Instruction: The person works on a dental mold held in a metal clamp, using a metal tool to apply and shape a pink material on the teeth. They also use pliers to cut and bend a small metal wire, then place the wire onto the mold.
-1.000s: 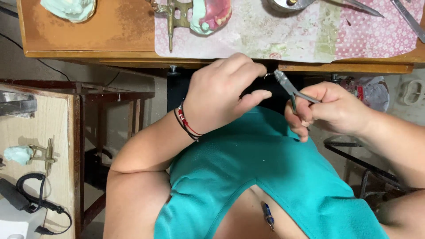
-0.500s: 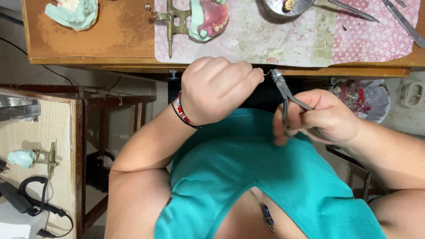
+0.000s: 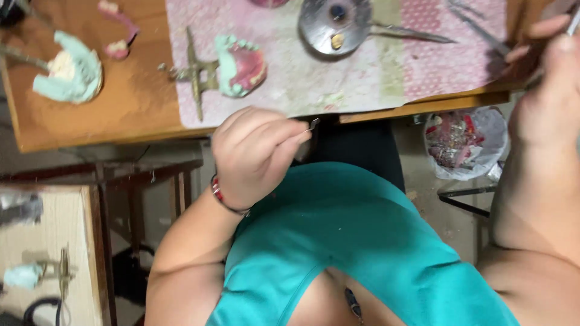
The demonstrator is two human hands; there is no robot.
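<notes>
Head view, looking down over a teal top [image 3: 362,241] toward the near edge of a wooden table [image 3: 121,115]. The left hand [image 3: 254,154] is curled closed just below that edge, thumb and forefinger pinching a short piece of thin metal wire [image 3: 314,125] whose bent tip sticks up past the fingertips. A red and dark bracelet [image 3: 222,196] sits on the left wrist. The right hand [image 3: 547,90] is raised at the far right of the frame, partly cut off and blurred; its fingers are bent around a slim metal tool [image 3: 571,24] of which only a tip shows, so the kind of tool cannot be told. On the table, a stained patterned cloth [image 3: 386,66] carries a pink and green dental model on a brass hinge frame [image 3: 232,66], directly beyond the left hand. Farther right on the cloth stands a round metal dish [image 3: 335,27] with a long pointed metal instrument [image 3: 411,33] beside it. On bare wood at the far left lies a pale green plaster cast [image 3: 69,72], with a small pink denture piece [image 3: 118,27] near it. A plastic bag of scraps [image 3: 465,142] sits on the floor under the table's right part.
</notes>
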